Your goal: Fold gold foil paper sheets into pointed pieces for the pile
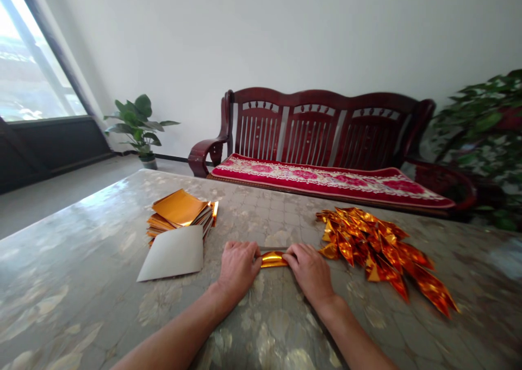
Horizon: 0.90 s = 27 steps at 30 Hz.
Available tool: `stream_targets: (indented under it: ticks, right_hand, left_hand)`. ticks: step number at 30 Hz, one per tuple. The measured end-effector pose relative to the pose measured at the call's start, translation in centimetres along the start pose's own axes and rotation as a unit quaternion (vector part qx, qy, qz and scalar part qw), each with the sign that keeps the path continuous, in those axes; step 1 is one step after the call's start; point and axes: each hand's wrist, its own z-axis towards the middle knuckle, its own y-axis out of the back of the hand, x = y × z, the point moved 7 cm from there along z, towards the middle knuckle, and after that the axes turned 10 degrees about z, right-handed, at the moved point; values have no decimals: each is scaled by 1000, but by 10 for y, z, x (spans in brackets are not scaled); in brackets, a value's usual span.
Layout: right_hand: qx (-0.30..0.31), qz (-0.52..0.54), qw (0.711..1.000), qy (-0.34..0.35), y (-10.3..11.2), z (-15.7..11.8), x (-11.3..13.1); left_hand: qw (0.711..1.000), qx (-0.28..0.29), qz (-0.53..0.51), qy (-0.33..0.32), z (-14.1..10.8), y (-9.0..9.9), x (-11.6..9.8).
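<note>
A strip of folded gold foil paper (273, 259) lies crosswise between my hands, low over the table. My left hand (240, 264) pinches its left end, and my right hand (309, 269) pinches the right end; both hands are closed. The strip's ends are hidden under my fingers. To the left is a stack of gold foil sheets (179, 208), with one sheet (173, 256) lying pale side up in front of it. On the right, just beyond my right hand, a heap of folded gold foil pieces (375, 245) spreads across the table.
The table (101, 294) has a patterned, glossy cover. Behind its far edge stands a dark red wooden bench (310, 125) with a red floral cushion (326, 181). A potted plant (141, 123) is at the back left, and leafy greenery (489, 125) at the right.
</note>
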Motion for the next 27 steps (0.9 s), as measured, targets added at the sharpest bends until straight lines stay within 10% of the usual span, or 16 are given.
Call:
stream_targets:
  ticks: [14,27]
  right_hand:
    - [74,21,997,-30,2,14,0]
    - [11,59,995,-75,-4,8,-11]
  left_hand:
    - [999,10,-24,31,3,-2,5]
    - [996,37,-58,55,4,-7,10]
